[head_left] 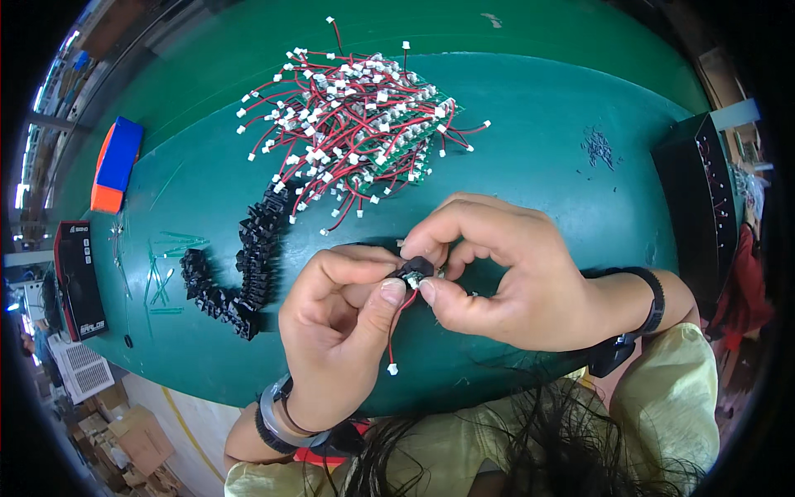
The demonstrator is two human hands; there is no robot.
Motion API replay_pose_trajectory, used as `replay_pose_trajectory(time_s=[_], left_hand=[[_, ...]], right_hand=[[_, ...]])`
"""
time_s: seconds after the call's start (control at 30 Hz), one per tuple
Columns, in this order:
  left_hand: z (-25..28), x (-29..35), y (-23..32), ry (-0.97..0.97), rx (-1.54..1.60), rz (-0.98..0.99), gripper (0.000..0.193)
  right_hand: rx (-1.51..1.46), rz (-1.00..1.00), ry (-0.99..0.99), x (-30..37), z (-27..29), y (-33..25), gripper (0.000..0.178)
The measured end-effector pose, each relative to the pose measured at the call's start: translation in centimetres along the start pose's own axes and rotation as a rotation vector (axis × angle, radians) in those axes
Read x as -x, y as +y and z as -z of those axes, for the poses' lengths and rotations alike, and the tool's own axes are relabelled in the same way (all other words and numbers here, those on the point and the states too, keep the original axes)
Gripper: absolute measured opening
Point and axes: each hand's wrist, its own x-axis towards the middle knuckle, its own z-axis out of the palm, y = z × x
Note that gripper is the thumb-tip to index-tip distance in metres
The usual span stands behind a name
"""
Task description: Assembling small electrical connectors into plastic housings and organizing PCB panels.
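Between my two hands, above the near part of the green table, is a small black plastic housing with a bit of circuit board at it. A red and black cable hangs from it, ending in a white connector. My left hand pinches its left side with thumb and fingertips. Thumb and forefinger of my right hand pinch it from the right. How the board sits in the housing is partly hidden by my fingers. Beyond my hands lies a heap of circuit boards with wired white connectors.
A curved row of black plastic housings lies left of my hands. Thin green strips, a blue and orange box and a black and red box are farther left. Small dark pieces and a black box are at the right.
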Motion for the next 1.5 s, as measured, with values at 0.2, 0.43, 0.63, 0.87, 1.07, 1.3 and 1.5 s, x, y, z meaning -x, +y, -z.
replay_pose_trajectory(time_s=[0.2, 0.43, 0.63, 0.87, 1.07, 1.3, 1.5], left_hand=[[0.5, 0.0, 0.3, -0.083, 0.057, 0.049, 0.019], [1.2, -0.1, -0.3, -0.145, 0.024, -0.044, 0.015], [1.6, 0.1, -0.5, -0.115, -0.002, -0.055, 0.015], [0.6, -0.2, -0.5, -0.053, 0.154, -0.030, 0.016], [1.4, -0.3, -0.8, -0.134, 0.141, -0.090, 0.026], [1.0, -0.1, -0.3, -0.117, 0.171, -0.134, 0.041], [0.9, 0.0, -0.3, -0.095, 0.079, -0.118, 0.039]], right_hand=[[0.028, 0.072, -0.021, -0.3, 0.4, -0.2, 0.025], [0.168, 0.202, 0.003, -0.1, -0.1, 0.4, 0.022], [0.153, 0.207, 0.020, -0.1, -0.8, 1.0, 0.024], [0.265, 0.452, 0.113, -0.4, -0.3, 0.6, 0.022], [0.193, 0.374, 0.097, -0.3, -0.2, -0.1, 0.019], [0.156, 0.186, -0.065, 0.0, 0.9, -1.5, 0.018], [0.026, 0.040, -0.110, -0.3, 1.0, -0.8, 0.010]])
